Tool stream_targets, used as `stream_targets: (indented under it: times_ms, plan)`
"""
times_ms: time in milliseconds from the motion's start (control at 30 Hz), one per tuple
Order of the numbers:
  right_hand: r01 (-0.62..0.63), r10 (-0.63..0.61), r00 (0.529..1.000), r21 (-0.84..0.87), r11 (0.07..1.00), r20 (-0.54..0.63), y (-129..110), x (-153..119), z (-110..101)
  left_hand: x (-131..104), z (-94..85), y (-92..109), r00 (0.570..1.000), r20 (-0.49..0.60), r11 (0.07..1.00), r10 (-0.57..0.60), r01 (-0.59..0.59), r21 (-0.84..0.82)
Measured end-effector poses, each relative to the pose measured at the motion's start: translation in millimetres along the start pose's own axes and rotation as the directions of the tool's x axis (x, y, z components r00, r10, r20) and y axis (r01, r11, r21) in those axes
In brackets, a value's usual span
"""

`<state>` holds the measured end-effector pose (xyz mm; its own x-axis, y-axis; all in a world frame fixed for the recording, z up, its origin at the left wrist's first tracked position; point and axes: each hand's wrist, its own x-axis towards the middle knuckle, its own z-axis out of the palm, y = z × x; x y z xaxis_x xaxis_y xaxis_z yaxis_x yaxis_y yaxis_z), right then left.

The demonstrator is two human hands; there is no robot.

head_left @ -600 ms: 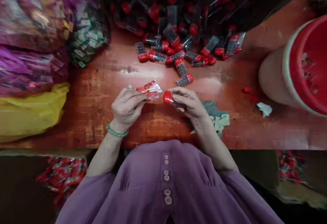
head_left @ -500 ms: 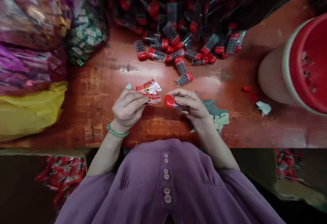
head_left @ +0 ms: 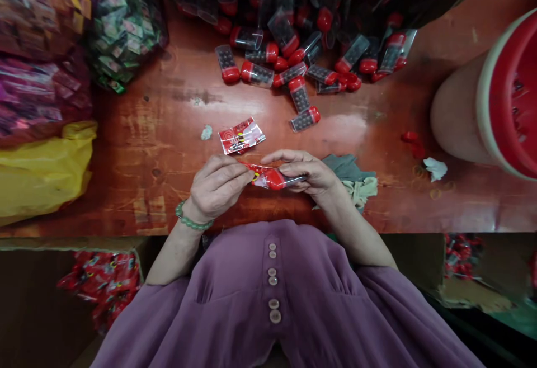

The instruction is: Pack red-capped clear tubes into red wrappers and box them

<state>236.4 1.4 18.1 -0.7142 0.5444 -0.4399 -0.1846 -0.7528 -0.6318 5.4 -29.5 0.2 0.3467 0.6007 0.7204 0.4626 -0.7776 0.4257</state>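
Hands and materials at a red-brown wooden table. The loose wrapper, printed in red and pale tones, lies flat on the wood. Just on the near side of the loose wrapper, the left hand pinches a second wrapper, thumb and fingertips pressed together on it; a green bead bracelet circles the wrist. To the near right of the loose wrapper, the right hand grasps a capped tube by its clear body, thumb and fingers curled closely round it and one finger extended towards the left hand. The tube lies roughly level, its rounded red cap pointing left and meeting the second wrapper; whether the cap sits inside that wrapper or only against it cannot be told. Beyond the loose wrapper, mostly to its right, spreads a heap of similar red-capped tubes, several showing rows of dark dots. A small pale scrap lies just left of the loose wrapper; a yellow bag lies well to its left. A grey-green cloth lies to the near right of the loose wrapper, and a pale bucket, red at its top, stands well to its right.
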Motion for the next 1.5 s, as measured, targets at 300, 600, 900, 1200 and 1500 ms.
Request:
stream_targets:
  times_ms: [300, 600, 900, 1200, 1500]
  plan:
    - [0.028, -0.038, 0.977, -0.051, 0.998, -0.208, 3, 0, 6, -13, 13.9, 0, 0.992, 0.096, 0.996, -0.087, 0.088, -0.006]
    - [0.014, -0.05, 0.952, -0.118, 0.993, -0.303, 8, 0, 7, -10, 24.9, 0, 0.996, 0.076, 0.999, -0.041, 0.039, 0.019]
    - [0.131, -0.206, 0.916, -0.23, 0.964, -0.343, 22, 4, 17, -9, 18.1, 1, 0.996, 0.072, 0.999, -0.043, 0.041, 0.031]
    - [0.29, -0.697, 0.684, -0.796, 0.531, -0.216, 32, 3, 41, -2, 16.5, 44, 0.378, 0.324, -0.024, -0.868, 0.618, -0.786]
    - [0.379, -0.745, 0.659, -0.902, 0.208, 0.105, 40, 15, 36, 10, 23.7, 45, 0.131, 0.378, -0.289, -0.917, 0.437, -0.852]
